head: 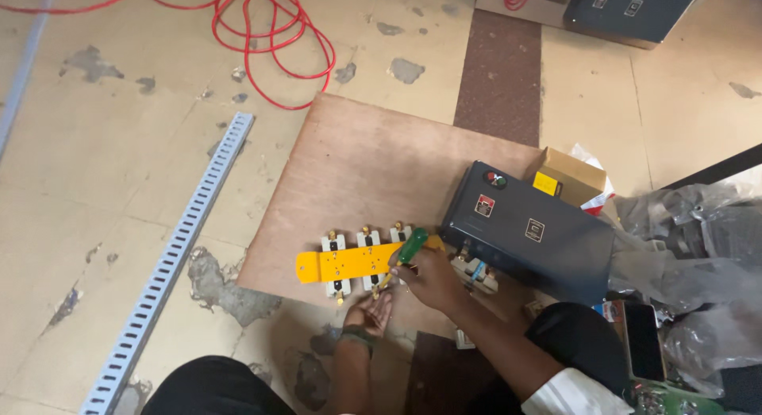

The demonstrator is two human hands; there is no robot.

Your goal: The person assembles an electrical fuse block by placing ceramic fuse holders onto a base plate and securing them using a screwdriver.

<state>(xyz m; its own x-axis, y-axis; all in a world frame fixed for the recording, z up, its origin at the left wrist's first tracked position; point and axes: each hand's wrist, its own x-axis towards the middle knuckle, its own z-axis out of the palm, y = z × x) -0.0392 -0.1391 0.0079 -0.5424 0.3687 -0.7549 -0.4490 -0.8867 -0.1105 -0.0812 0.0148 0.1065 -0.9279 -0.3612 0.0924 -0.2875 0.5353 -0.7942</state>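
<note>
My right hand [432,278] grips a green-handled screwdriver [410,247], its tip down at the near edge of a yellow metal plate [343,264]. The plate carries three white terminal blocks [367,240] with brass screws and lies on a brown board [357,177]. My left hand [369,313] rests palm up just below the plate, fingers apart, touching its lower edge near the screwdriver tip. Whether it holds a small part I cannot tell.
A dark grey switch box [528,231] lies right of the plate, with a small open cardboard box [570,175] behind it. A perforated grey rail [171,256] runs diagonally on the left. Red cable [270,34] coils at the top. Plastic bags [690,248] and a phone [644,342] lie right.
</note>
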